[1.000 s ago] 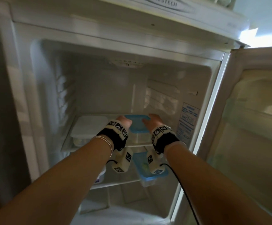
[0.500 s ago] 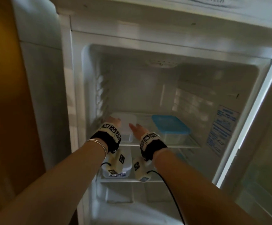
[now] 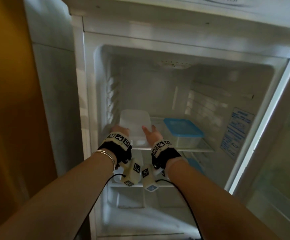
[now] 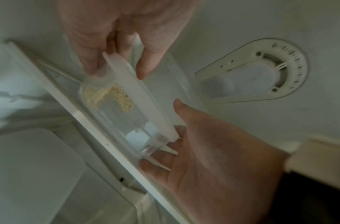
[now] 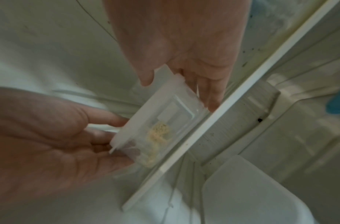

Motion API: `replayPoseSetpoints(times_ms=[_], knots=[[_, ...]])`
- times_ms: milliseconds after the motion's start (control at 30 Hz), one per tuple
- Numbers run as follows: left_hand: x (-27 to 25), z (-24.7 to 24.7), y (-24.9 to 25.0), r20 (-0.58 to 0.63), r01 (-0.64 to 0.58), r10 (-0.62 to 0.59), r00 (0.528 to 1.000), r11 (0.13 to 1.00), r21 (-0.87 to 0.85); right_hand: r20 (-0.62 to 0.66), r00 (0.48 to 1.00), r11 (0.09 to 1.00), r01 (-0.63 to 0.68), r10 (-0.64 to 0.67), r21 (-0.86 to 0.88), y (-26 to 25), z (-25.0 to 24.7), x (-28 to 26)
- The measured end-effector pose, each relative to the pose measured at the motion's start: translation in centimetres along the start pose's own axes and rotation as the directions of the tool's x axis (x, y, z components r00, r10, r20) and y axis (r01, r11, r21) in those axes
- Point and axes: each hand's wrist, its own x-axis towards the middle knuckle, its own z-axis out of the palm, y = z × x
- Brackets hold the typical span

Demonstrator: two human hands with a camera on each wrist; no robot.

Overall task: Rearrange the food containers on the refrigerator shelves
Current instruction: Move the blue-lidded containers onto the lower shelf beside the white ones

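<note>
Open white refrigerator [image 3: 166, 38], glass upper shelf [image 3: 195, 149], both hands, left hand [image 3: 119, 131] and right hand [image 3: 152, 135], gripping white-lidded container [image 3: 134, 126] beside blue-lidded container [image 3: 182, 131], yellow wall [image 3: 7, 84] at left

The upper shelf [image 3: 195, 149] is clear glass with a white front rail, set across the fridge interior. Two containers rest on it. At its left stands a clear box [image 3: 135, 126] with a frosted white lid; through its wall the wrist views show a pale, crumbly food at one end. To its right, a little apart, stands a clear tub [image 3: 183, 133] with a blue lid. The lower shelf [image 3: 165, 185] is mostly hidden behind the wrists; on it a white container [image 3: 116, 178] shows at the left and a blue-lidded one [image 3: 194, 164] at the right.
</note>
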Motion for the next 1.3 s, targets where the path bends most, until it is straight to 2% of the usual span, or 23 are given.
replayPoseSetpoints(times_ms=[200, 367, 600, 833, 900, 1100, 1300], knots=[[-2.5, -0.4, -0.7, 0.016, 0.050, -0.049, 0.999, 0.997, -0.060, -0.106, 0.994, 0.999, 0.038, -0.039, -0.010, 0.2, -0.7, -4.2], [-5.3, -0.4, -2.6, 0.011, 0.075, -0.075, 0.997, 0.984, -0.158, -0.094, 0.994, 0.998, 0.057, -0.056, 0.007, 1.8, 0.0, -7.8], [-8.7, -1.1, -3.7, -0.036, 0.063, -0.070, 0.997, 0.982, -0.179, -0.051, 0.995, 0.986, 0.088, -0.081, 0.145, 2.5, 0.6, -11.1], [-13.3, -0.4, -4.7, -0.113, 0.054, -0.081, 0.990, 0.973, -0.224, -0.061, 0.987, 0.970, 0.160, -0.151, 0.183, 4.9, 0.6, -14.6], [-14.7, -0.1, -5.2, -0.123, 0.060, -0.089, 0.988, 0.973, -0.221, -0.062, 0.987, 0.963, 0.161, -0.151, 0.218, 5.7, 0.6, -15.6], [-17.6, 1.2, -7.3, -0.099, 0.100, -0.120, 0.988, 0.977, -0.189, 0.006, 0.992, 0.979, 0.124, -0.127, 0.161, 8.1, 0.7, -17.7], [-16.4, 2.4, -9.7, -0.055, 0.153, -0.164, 0.985, 0.975, -0.164, 0.047, 0.997, 0.992, 0.063, -0.069, 0.105, 9.5, 2.0, -16.7]])
